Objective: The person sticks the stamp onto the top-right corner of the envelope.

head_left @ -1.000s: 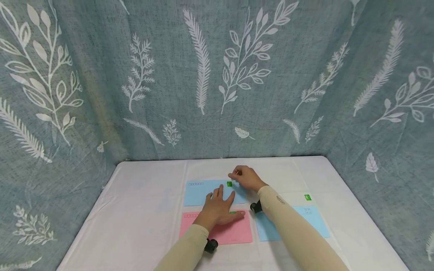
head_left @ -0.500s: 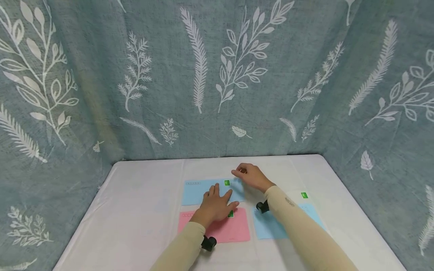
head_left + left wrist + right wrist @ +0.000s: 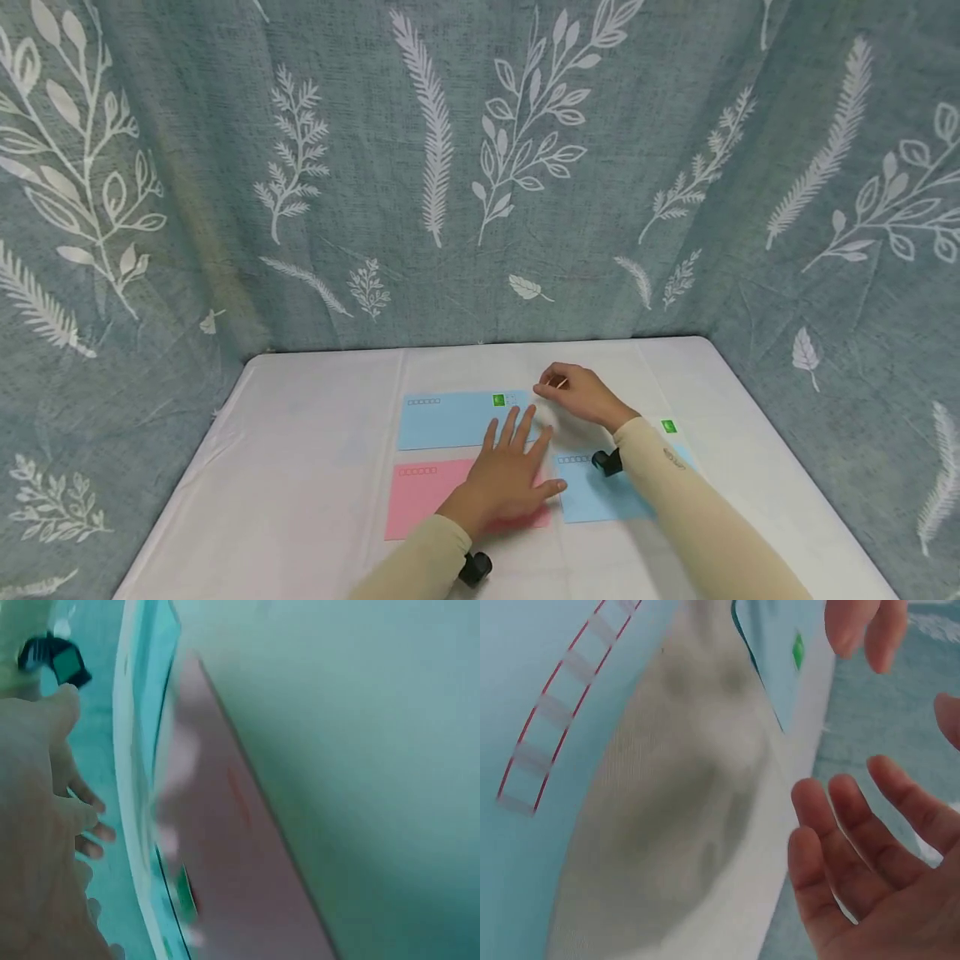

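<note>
My left hand [image 3: 510,479], fingers spread, hovers over the pink envelope [image 3: 427,498], its fingertips near the lower edge of the far blue envelope [image 3: 442,425]. That blue envelope bears a green stamp [image 3: 498,400]. In the left wrist view a green stamp [image 3: 186,894] lies on the pink envelope; in the head view my hand hides it. My right hand [image 3: 588,396] is just right of the far blue envelope's corner. Its fingers [image 3: 855,847] are loosely curled with nothing visible in them. Below my right forearm lies another blue envelope [image 3: 596,500], partly covered.
Another green stamp [image 3: 669,426] lies beyond the right blue envelope. A white cloth [image 3: 300,467] covers the table, and a patterned teal curtain [image 3: 337,167] hangs behind it and at both sides. Small black cameras [image 3: 475,569] are worn on the wrists.
My right hand has drawn away from the stamp on the far blue envelope, moving right. My left hand has moved right over the pink envelope, covering its stamp in the head view.
</note>
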Demonstrator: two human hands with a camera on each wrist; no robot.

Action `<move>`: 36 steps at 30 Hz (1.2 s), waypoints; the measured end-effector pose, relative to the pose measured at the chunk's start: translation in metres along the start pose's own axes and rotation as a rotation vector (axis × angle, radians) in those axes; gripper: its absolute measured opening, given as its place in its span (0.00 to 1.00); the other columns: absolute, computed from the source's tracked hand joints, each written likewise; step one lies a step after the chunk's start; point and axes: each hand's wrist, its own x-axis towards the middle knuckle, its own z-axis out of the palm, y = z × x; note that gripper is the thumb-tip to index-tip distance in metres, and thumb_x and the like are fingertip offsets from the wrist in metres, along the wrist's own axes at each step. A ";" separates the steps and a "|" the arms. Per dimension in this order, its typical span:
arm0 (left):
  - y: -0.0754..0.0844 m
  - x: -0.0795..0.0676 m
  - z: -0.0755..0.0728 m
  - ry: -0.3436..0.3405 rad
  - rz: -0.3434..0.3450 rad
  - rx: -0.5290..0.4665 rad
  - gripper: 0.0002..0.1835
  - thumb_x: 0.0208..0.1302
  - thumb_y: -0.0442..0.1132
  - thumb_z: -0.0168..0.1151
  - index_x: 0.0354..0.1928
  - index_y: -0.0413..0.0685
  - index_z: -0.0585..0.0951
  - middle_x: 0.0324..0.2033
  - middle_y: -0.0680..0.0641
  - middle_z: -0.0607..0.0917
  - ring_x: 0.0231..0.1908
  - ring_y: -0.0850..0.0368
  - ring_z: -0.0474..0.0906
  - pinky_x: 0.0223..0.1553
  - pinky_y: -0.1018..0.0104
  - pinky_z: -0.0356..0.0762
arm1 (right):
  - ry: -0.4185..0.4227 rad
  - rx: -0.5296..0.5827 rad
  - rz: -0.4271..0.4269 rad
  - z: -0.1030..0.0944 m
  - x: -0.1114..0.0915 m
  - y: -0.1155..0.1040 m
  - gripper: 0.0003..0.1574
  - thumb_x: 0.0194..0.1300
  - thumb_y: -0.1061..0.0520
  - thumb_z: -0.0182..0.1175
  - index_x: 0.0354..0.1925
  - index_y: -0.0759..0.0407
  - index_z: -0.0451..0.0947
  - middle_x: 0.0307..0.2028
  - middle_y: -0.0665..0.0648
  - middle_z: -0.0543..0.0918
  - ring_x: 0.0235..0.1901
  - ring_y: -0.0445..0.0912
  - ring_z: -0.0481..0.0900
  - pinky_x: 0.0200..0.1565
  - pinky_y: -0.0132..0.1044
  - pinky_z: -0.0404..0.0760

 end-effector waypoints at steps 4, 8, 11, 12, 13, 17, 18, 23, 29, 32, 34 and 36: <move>0.021 -0.001 0.003 -0.025 0.077 -0.037 0.47 0.77 0.75 0.48 0.88 0.58 0.59 0.87 0.42 0.44 0.85 0.40 0.37 0.81 0.37 0.42 | 0.005 0.002 0.009 -0.010 -0.012 0.004 0.20 0.80 0.39 0.64 0.54 0.52 0.86 0.51 0.52 0.87 0.53 0.51 0.85 0.59 0.56 0.81; 0.037 0.000 0.010 -0.046 0.128 -0.028 0.48 0.75 0.78 0.47 0.88 0.60 0.58 0.88 0.44 0.44 0.86 0.43 0.36 0.81 0.39 0.44 | -0.002 -0.003 0.001 -0.021 -0.023 0.013 0.21 0.81 0.40 0.63 0.56 0.52 0.86 0.53 0.52 0.87 0.56 0.53 0.85 0.61 0.58 0.81; 0.049 0.001 0.016 -0.042 0.153 0.012 0.50 0.74 0.80 0.44 0.88 0.63 0.58 0.88 0.46 0.45 0.86 0.44 0.38 0.81 0.42 0.45 | -0.003 -0.017 -0.016 -0.032 -0.034 0.021 0.21 0.81 0.41 0.64 0.56 0.54 0.86 0.53 0.53 0.88 0.56 0.53 0.85 0.60 0.58 0.81; 0.053 0.001 0.018 -0.043 0.164 0.018 0.50 0.73 0.81 0.44 0.88 0.63 0.57 0.88 0.46 0.45 0.86 0.44 0.38 0.81 0.42 0.46 | 0.002 -0.022 -0.019 -0.037 -0.038 0.025 0.21 0.81 0.41 0.64 0.56 0.55 0.86 0.53 0.53 0.88 0.55 0.53 0.85 0.60 0.58 0.82; 0.056 0.001 0.019 -0.046 0.175 0.022 0.51 0.73 0.82 0.43 0.88 0.64 0.57 0.87 0.46 0.46 0.85 0.44 0.39 0.81 0.43 0.46 | 0.010 -0.024 -0.017 -0.042 -0.043 0.028 0.21 0.80 0.42 0.65 0.56 0.56 0.86 0.52 0.54 0.88 0.55 0.54 0.86 0.59 0.58 0.82; 0.070 -0.002 0.024 -0.051 0.207 0.053 0.53 0.70 0.85 0.42 0.88 0.66 0.57 0.87 0.47 0.48 0.85 0.44 0.42 0.81 0.45 0.48 | 0.049 -0.042 0.014 -0.064 -0.061 0.048 0.25 0.79 0.42 0.66 0.58 0.60 0.86 0.52 0.55 0.88 0.54 0.55 0.86 0.58 0.59 0.82; 0.073 -0.003 0.024 -0.048 0.212 0.066 0.53 0.69 0.85 0.41 0.88 0.66 0.57 0.87 0.47 0.48 0.85 0.44 0.43 0.81 0.46 0.48 | 0.055 -0.042 0.024 -0.070 -0.065 0.053 0.25 0.79 0.42 0.66 0.59 0.60 0.86 0.52 0.56 0.88 0.54 0.56 0.86 0.58 0.59 0.82; 0.084 -0.003 0.027 -0.029 0.221 0.124 0.53 0.69 0.86 0.41 0.88 0.67 0.58 0.87 0.50 0.51 0.85 0.47 0.45 0.81 0.49 0.50 | 0.064 -0.062 0.061 -0.092 -0.082 0.073 0.24 0.79 0.47 0.67 0.59 0.64 0.85 0.52 0.58 0.88 0.53 0.58 0.86 0.56 0.58 0.83; 0.090 -0.004 0.028 -0.106 0.241 0.105 0.53 0.69 0.86 0.37 0.89 0.69 0.53 0.87 0.55 0.48 0.85 0.50 0.41 0.81 0.48 0.47 | 0.106 -0.123 0.138 -0.111 -0.095 0.095 0.17 0.78 0.55 0.67 0.56 0.66 0.87 0.50 0.62 0.88 0.50 0.58 0.85 0.50 0.53 0.84; 0.092 -0.005 0.032 -0.109 0.243 0.130 0.53 0.69 0.86 0.34 0.89 0.70 0.51 0.87 0.55 0.47 0.85 0.51 0.40 0.82 0.48 0.46 | 0.121 -0.127 0.190 -0.114 -0.100 0.104 0.14 0.77 0.57 0.67 0.53 0.66 0.88 0.49 0.63 0.88 0.48 0.58 0.84 0.48 0.50 0.83; 0.092 -0.005 0.034 -0.104 0.242 0.142 0.53 0.69 0.87 0.33 0.89 0.69 0.51 0.87 0.55 0.46 0.85 0.51 0.40 0.82 0.48 0.45 | 0.115 -0.130 0.208 -0.114 -0.103 0.111 0.12 0.76 0.58 0.68 0.51 0.66 0.88 0.47 0.63 0.87 0.46 0.57 0.83 0.46 0.49 0.83; 0.093 -0.005 0.035 -0.104 0.240 0.148 0.54 0.69 0.87 0.32 0.89 0.69 0.51 0.87 0.55 0.46 0.85 0.51 0.40 0.82 0.48 0.45 | 0.113 -0.138 0.235 -0.113 -0.106 0.118 0.11 0.76 0.57 0.68 0.49 0.64 0.88 0.45 0.60 0.87 0.43 0.54 0.82 0.45 0.48 0.82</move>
